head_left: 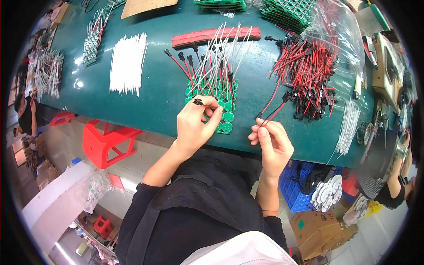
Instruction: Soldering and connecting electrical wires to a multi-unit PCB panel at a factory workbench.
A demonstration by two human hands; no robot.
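Observation:
My left hand [194, 123] is closed over the near part of a green circuit board panel [227, 115], with a small black connector [198, 102] showing by its index finger. Any wire inside that grip is hidden. My right hand [274, 145] pinches red-and-black connector leads [274, 108] between thumb and fingertips, their black plugs pointing up and away. Several red-and-black leads [185, 66] and long white wires [216, 55] stand up from the panel's far part, leaning on or over a red bar [187, 40].
A tangled heap of red-and-black leads [300, 66] lies at right beside a plastic bag [342, 33]. White wire bundles [128, 64] [349, 126] lie either side. Green board stacks [289, 13] sit at the back. A red stool [104, 143] and blue crate [293, 190] stand below the green table [163, 110].

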